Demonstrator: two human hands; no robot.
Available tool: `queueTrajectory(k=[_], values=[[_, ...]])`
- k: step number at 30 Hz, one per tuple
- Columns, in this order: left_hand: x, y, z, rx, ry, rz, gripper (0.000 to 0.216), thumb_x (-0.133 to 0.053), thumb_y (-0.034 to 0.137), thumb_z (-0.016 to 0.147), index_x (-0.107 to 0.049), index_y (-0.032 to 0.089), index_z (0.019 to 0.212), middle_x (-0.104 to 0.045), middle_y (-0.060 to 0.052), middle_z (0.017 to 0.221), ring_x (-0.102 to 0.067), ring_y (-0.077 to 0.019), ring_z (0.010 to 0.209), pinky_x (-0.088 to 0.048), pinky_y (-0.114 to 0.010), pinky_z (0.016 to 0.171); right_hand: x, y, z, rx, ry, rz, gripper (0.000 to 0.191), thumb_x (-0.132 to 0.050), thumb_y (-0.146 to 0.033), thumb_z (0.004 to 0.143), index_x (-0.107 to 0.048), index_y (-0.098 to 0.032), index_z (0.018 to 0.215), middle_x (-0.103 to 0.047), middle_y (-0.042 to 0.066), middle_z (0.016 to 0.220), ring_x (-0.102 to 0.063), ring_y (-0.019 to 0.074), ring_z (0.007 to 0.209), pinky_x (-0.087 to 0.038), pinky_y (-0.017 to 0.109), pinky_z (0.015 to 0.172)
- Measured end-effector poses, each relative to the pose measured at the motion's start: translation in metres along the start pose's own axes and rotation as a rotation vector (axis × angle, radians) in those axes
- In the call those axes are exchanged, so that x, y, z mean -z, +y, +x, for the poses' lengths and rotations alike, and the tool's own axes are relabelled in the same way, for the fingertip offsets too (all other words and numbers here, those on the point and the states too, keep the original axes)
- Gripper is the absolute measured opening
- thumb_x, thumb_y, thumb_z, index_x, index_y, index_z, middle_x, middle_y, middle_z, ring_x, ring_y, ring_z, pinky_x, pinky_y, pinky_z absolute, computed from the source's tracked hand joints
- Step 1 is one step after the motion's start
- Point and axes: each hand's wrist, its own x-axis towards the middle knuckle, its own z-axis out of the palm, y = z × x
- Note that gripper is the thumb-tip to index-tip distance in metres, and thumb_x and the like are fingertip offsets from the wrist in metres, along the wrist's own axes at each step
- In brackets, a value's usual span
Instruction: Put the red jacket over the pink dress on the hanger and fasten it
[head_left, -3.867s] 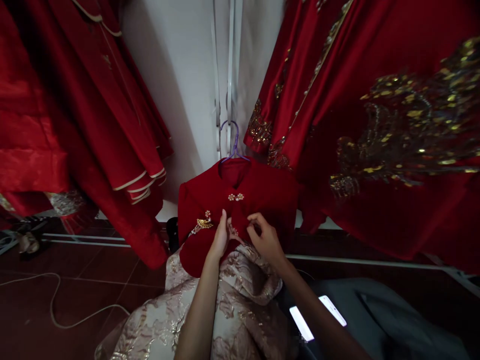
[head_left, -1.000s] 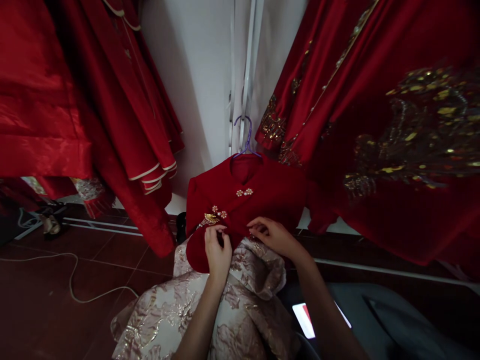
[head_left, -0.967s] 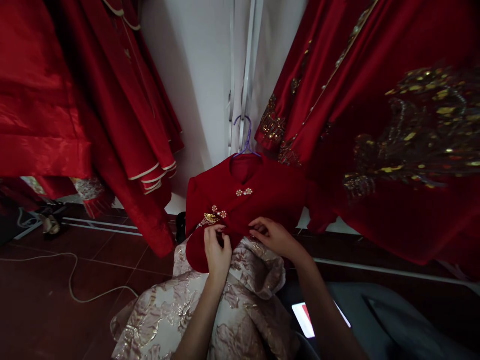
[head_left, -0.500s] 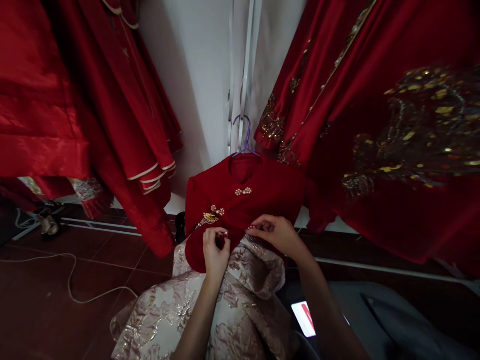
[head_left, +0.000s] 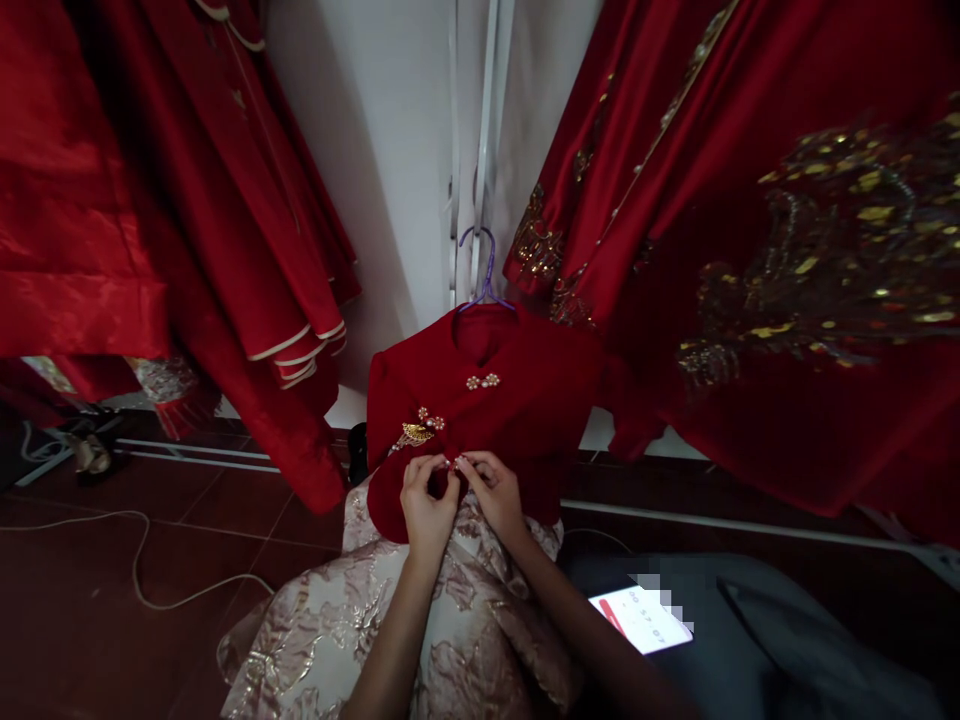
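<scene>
A red jacket hangs on a purple hanger. One pearl flower clasp sits fastened across its upper front, another pearl clasp lower left, beside a gold fan-shaped brooch. At the jacket's lower front my left hand is closed, thumb and forefinger pinching one half of a pearl button. Right beside it, my right hand pinches the other half, the fingertips of both hands nearly touching. Fingers partly cover the small parts. Below spreads a pale gold brocade skirt.
Red garments hang at left, and a red gown with gold sequins at right. A lit phone lies on a dark surface at lower right. A white cable crosses the tiled floor.
My right hand has moved left, bringing its jacket edge and button half up to my left hand. The phone shows more fully now. My left hand has barely moved.
</scene>
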Motion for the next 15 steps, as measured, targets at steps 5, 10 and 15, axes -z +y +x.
queueTrajectory(k=[5,10,15], values=[[0.004,0.009,-0.002,-0.064,-0.037,0.016,0.023,-0.062,0.024,0.073,-0.066,0.02,0.096,-0.065,-0.004,0.083,-0.059,-0.0173,0.083,-0.047,-0.032,0.079,0.001,-0.002,-0.003,0.02,0.067,-0.022,0.028,-0.059,-0.043,0.078,-0.063,-0.017,0.089,-0.068,0.006,0.081,-0.063,0.0153,0.066,-0.051,0.026,0.058],[0.004,0.012,-0.002,-0.054,-0.03,0.005,0.015,-0.062,0.025,0.073,-0.069,0.02,0.086,-0.067,-0.003,0.076,-0.059,-0.0168,0.076,-0.047,-0.03,0.073,0.001,-0.004,-0.008,0.068,0.12,-0.069,0.025,-0.059,-0.042,0.079,-0.064,-0.018,0.086,-0.066,0.005,0.082,-0.06,0.0147,0.065,-0.049,0.025,0.055],[0.003,0.011,-0.001,-0.07,-0.058,0.006,0.015,-0.064,0.024,0.07,-0.069,0.02,0.084,-0.067,-0.003,0.076,-0.06,-0.017,0.077,-0.048,-0.03,0.074,0.002,-0.006,-0.011,0.101,0.138,-0.105,0.022,-0.058,-0.04,0.08,-0.064,-0.019,0.084,-0.064,0.005,0.083,-0.059,0.0145,0.066,-0.048,0.024,0.055]])
